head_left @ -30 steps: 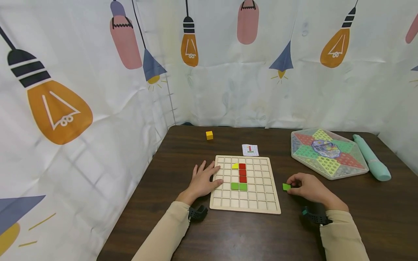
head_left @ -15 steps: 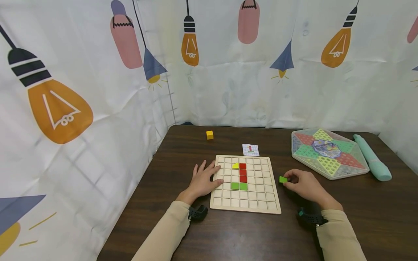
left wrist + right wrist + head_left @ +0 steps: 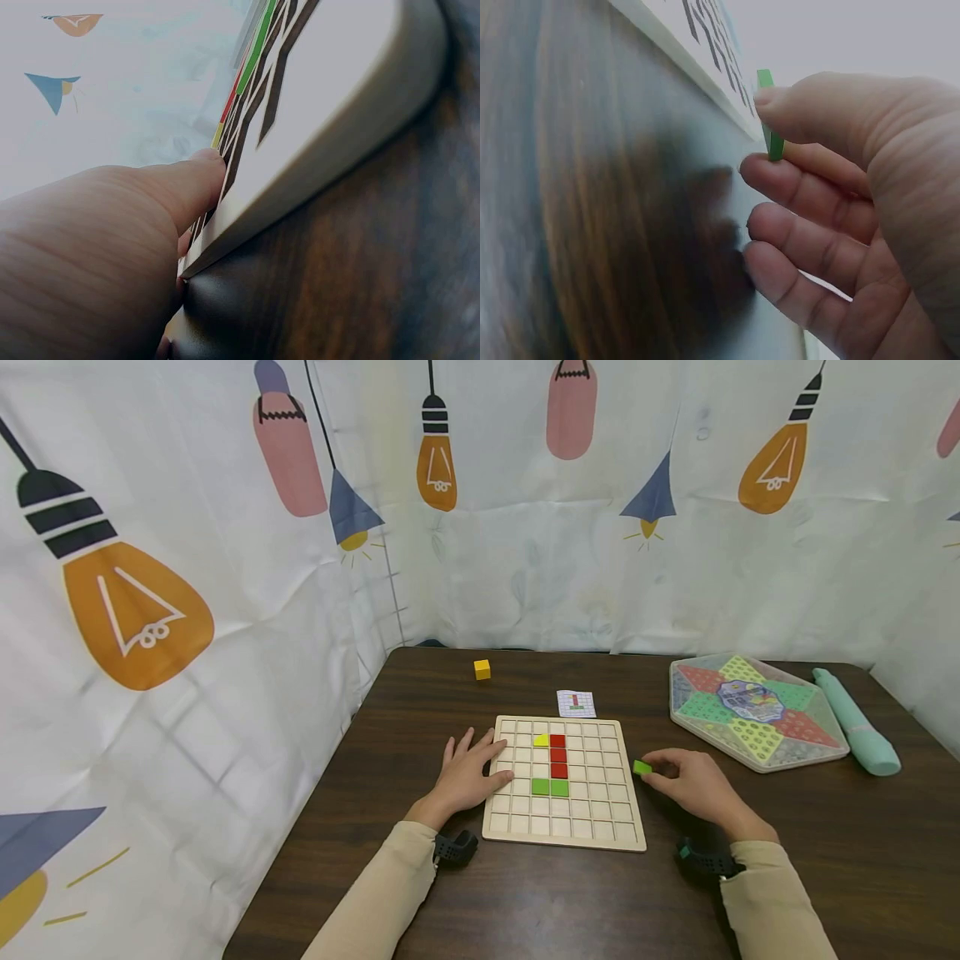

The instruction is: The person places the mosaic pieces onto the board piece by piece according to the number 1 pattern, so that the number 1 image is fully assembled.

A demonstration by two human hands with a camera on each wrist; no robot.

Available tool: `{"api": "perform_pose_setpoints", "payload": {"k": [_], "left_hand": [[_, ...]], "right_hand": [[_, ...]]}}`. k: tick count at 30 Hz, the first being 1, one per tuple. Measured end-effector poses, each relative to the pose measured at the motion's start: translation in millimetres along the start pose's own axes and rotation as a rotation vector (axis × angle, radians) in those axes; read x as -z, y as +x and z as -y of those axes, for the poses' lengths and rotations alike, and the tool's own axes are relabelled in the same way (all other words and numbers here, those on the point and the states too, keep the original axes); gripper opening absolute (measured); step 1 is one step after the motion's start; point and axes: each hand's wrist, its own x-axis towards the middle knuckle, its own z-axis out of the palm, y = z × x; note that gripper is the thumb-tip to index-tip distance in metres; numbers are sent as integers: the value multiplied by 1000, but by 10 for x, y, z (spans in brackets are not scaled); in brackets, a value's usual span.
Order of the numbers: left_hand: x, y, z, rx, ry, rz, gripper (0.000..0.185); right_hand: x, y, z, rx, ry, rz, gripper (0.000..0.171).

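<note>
A pale wooden grid board (image 3: 597,814) lies on the dark table. My left hand (image 3: 463,779) rests on its left edge with fingers spread and thumb on the squares. Set in the board are a yellow triangular tile (image 3: 542,741), a column of red tiles (image 3: 558,756) and two green tiles (image 3: 550,787) side by side. Just off the board's right edge, my right hand (image 3: 697,783) pinches a green square tile (image 3: 641,767) between thumb and fingers. The right wrist view shows this green tile (image 3: 776,146) edge-on, above the table, its remaining fingers loosely bent.
A small pattern card (image 3: 576,704) lies just behind the board. Farther back on the left sits a yellow-orange cube (image 3: 482,670). To the right are a hexagonal star-patterned game board (image 3: 757,714) and a light teal roll (image 3: 855,722). Printed cloth (image 3: 517,585) hangs behind the table.
My right hand has lifted the green tile and carried it left and away from me, up to the board's right edge. The left hand stays in place.
</note>
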Motion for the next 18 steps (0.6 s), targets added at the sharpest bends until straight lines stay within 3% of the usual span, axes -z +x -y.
{"api": "perform_pose_setpoints", "payload": {"k": [12, 18], "left_hand": [[18, 1, -19, 4, -2, -1, 59], [10, -1, -12, 2, -2, 0, 59]], "right_hand": [[-128, 13, 243, 53, 65, 50, 27], [-282, 35, 337, 94, 39, 50, 23]]}}
